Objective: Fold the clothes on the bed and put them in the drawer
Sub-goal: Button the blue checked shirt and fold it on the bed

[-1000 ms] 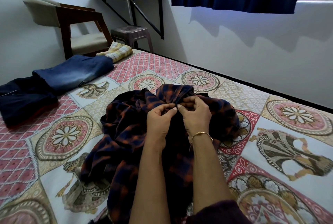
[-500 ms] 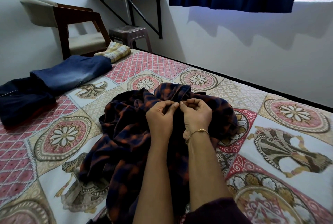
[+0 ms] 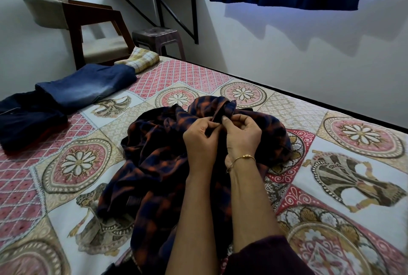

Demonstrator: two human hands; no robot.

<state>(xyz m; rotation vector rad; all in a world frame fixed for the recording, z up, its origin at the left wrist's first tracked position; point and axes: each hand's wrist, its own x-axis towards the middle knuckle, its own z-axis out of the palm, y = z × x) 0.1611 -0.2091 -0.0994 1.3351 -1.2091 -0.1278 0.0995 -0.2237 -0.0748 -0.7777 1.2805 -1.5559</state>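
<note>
1. Both hands have lifted a little off the heap over the last second, drawing a strip of the shirt (image 3: 159,164) up between them. It looks like the collar or front edge; I can't tell which.
2. The left hand (image 3: 199,140) pinches that strip with thumb and curled fingers. The right hand (image 3: 241,134) pinches it just beside the left, thumb on top, fingertips almost touching the other hand's.
3. The rest of the shirt lies crumpled mid-bed under the forearms, much as it did a second ago: no flat panel, no fold line.
4. My reading: she is hunting for a seam or doing up a button before spreading it. The fold proper has not begun for this piece.
5. The jeans (image 3: 88,85) lie folded toward the far left of the bed (image 3: 364,219), with a dark garment (image 3: 26,120) just beside them and a yellow checked cloth (image 3: 139,60) at the far corner. All three sit where they were.
6. Room: bare cover stretches to the right of the shirt, up to the wall-side edge, so that is where I'd spread it. On the left there is less room before the folded clothes.
7. The chair (image 3: 88,25) and stool (image 3: 159,36) stand beyond the bed's far end, well apart from the work.
8. No drawer is in view.
</note>
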